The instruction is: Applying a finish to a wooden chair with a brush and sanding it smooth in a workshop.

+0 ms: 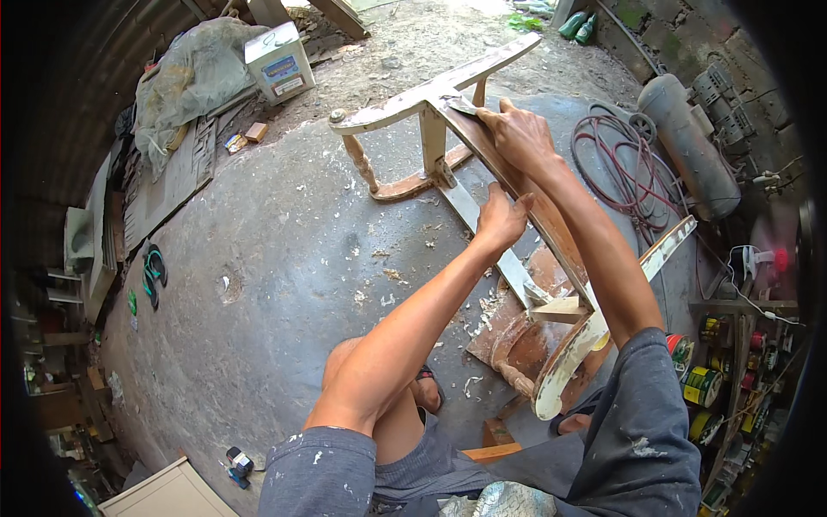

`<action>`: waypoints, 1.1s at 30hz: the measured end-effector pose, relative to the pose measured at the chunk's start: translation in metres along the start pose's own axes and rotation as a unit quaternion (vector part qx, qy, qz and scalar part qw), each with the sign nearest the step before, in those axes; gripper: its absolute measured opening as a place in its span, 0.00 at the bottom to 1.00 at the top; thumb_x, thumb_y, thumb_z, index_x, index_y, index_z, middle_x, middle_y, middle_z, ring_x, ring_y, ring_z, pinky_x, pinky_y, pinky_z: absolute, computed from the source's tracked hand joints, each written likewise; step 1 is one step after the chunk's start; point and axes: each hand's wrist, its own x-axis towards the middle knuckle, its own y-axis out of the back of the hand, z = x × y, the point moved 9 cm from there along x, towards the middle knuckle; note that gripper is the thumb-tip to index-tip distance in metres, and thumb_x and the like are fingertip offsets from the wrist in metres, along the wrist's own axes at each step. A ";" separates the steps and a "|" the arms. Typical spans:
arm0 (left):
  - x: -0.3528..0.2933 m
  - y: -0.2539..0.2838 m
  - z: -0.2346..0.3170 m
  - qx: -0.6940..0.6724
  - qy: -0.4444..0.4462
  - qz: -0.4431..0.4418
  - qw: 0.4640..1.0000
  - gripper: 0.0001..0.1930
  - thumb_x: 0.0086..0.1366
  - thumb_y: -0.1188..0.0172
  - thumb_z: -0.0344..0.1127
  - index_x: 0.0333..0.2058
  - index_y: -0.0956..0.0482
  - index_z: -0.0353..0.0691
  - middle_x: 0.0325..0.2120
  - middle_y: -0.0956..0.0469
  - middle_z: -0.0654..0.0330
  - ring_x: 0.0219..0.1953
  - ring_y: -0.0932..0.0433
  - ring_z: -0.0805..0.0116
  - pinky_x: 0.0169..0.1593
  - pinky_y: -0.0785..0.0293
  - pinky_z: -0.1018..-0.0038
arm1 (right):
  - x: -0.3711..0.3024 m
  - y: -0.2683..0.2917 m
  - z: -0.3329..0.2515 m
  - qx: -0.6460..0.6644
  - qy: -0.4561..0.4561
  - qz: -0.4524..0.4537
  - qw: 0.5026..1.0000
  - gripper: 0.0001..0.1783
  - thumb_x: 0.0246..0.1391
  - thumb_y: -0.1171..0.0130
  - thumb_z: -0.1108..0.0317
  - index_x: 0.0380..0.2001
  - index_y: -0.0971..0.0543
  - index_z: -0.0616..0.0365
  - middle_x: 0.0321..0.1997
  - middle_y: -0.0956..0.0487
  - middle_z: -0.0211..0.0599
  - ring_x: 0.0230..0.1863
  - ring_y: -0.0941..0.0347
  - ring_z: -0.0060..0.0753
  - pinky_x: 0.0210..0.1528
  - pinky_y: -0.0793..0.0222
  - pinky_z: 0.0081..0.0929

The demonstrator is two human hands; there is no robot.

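A wooden chair frame (pixel 435 138) with curved arms and turned posts stands tipped on the floor in front of me, its white paint worn and patchy. My left hand (pixel 504 217) is closed around the edge of its long brown rail (pixel 482 142), about midway along. Near the far end of that rail, my right hand (pixel 521 136) grips a scraper with a flat metal blade (pixel 462 105). The blade rests against the wood by the joint with the far arm; its handle is mostly hidden in my fingers.
Paint flakes (pixel 392 274) litter the concrete floor. A coiled red hose (pixel 616 164) and a tank-shaped compressor (pixel 689 142) stand at the right, near a shelf of cans (pixel 702 386). A white container (pixel 280 65) sits back left; green-black flip-flops (pixel 154 274) lie left.
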 end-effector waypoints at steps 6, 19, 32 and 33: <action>0.000 -0.011 0.005 -0.010 -0.025 -0.006 1.000 0.32 0.64 0.46 0.50 0.53 0.45 0.28 0.40 0.27 0.45 0.34 0.23 0.62 0.27 0.27 0.70 | 0.025 -0.008 0.007 -0.043 -0.019 -0.008 0.999 0.17 0.54 0.55 0.69 0.45 0.22 0.41 0.36 0.26 0.45 0.33 0.22 0.45 0.31 0.26 0.39; 0.001 -0.011 0.005 -0.003 -0.024 -0.003 1.000 0.30 0.64 0.46 0.47 0.53 0.44 0.29 0.36 0.26 0.46 0.30 0.23 0.65 0.22 0.30 0.73 | 0.035 -0.014 0.009 -0.032 -0.053 -0.004 0.998 0.19 0.52 0.55 0.71 0.45 0.22 0.41 0.36 0.25 0.47 0.32 0.22 0.47 0.32 0.27 0.41; 0.005 -0.012 0.003 0.002 -0.044 0.018 0.999 0.31 0.63 0.44 0.48 0.52 0.44 0.27 0.28 0.27 0.51 0.25 0.24 0.68 0.19 0.31 0.74 | 0.029 -0.010 0.011 -0.024 -0.066 0.012 0.997 0.16 0.53 0.54 0.69 0.43 0.21 0.43 0.37 0.25 0.49 0.32 0.22 0.47 0.30 0.27 0.42; 0.007 -0.011 0.002 0.002 -0.052 0.023 0.998 0.31 0.63 0.45 0.48 0.52 0.43 0.27 0.27 0.27 0.52 0.25 0.24 0.68 0.19 0.31 0.74 | 0.035 -0.012 0.009 -0.040 -0.058 0.004 0.998 0.17 0.53 0.53 0.69 0.43 0.22 0.43 0.37 0.26 0.49 0.31 0.22 0.47 0.29 0.27 0.42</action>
